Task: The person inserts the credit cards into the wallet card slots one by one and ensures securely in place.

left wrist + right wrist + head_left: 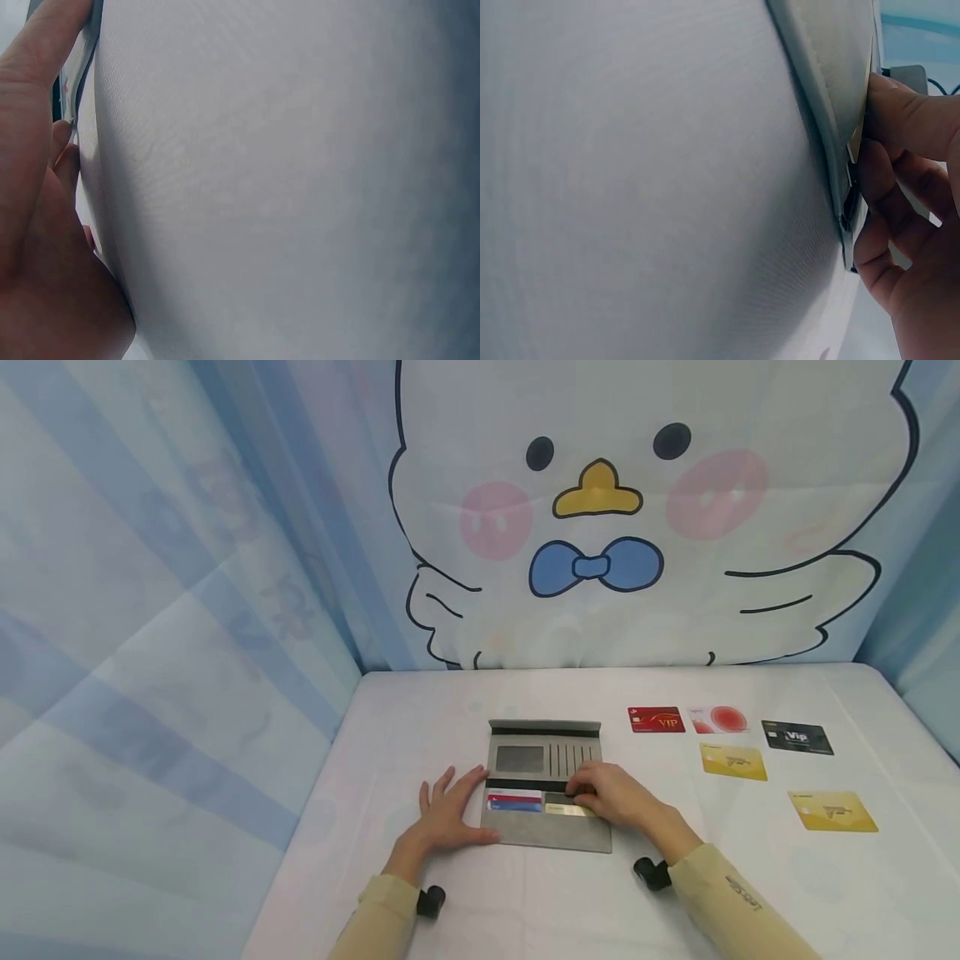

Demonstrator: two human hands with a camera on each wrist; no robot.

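The head view shows the right hand (618,795) pinching a gold card (564,809) between thumb and fingers at the lower right pocket of the open gray wallet (547,832). The card lies at the fingertips, left of the palm, its long axis running across the wallet; the right hand is the nearer one. In the wallet's lower left pocket sits a blue card (514,807). The left hand (448,818) is spread, gripping nothing, at the wallet's left edge. Right of the wallet lie a red card (656,720) reading "VIP", a white card (705,720) with a red disc, a black card (797,737) reading "Vip", and two loose gold cards (733,762), their print too small to read. Lettering on the right sleeve (738,906) is not clearly legible.
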